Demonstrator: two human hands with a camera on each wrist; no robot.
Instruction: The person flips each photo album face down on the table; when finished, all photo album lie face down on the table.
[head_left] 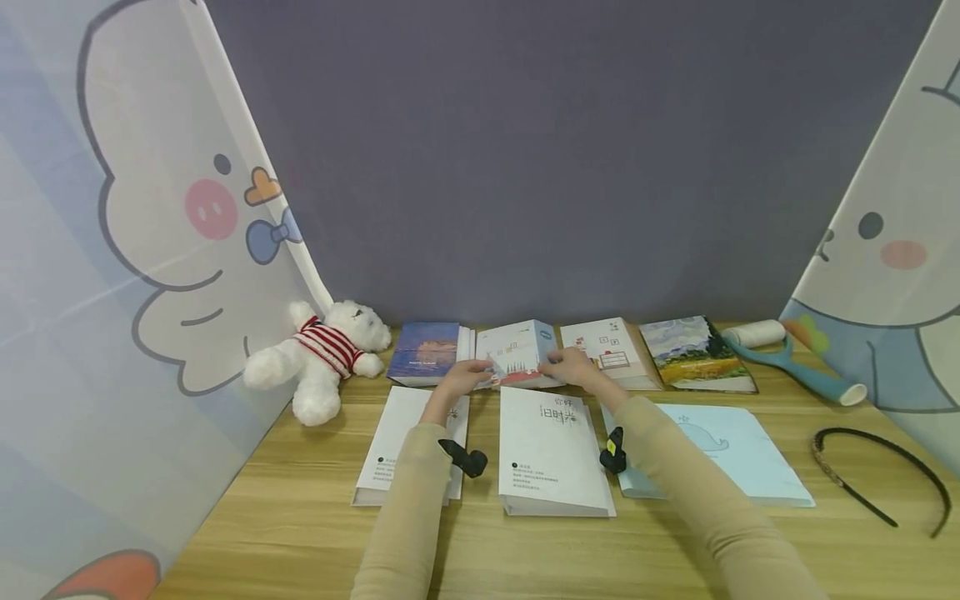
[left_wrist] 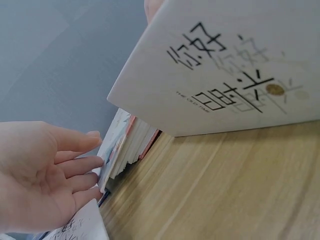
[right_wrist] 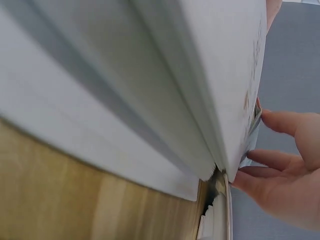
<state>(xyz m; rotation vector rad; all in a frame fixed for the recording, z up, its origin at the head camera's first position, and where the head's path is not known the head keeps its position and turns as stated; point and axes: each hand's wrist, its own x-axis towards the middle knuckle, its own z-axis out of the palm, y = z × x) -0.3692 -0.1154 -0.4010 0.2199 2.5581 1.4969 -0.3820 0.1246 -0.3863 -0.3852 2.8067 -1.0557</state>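
Nearest lay a white book [head_left: 551, 450] flat on the counter [head_left: 300, 533]. Just beyond it, both hands held a small illustrated book [head_left: 517, 354] by its side edges: left hand [head_left: 461, 377] with fingers [left_wrist: 80, 165] nearly straight, right hand [head_left: 573, 365] opposite, fingers lightly curled. Neighbouring books crowded both sides.

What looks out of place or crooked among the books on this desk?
The white book with red trees in the back row is tipped up off the table, both hands at its edges, while its neighbours lie flat. A teddy bear sprawls beside the row.
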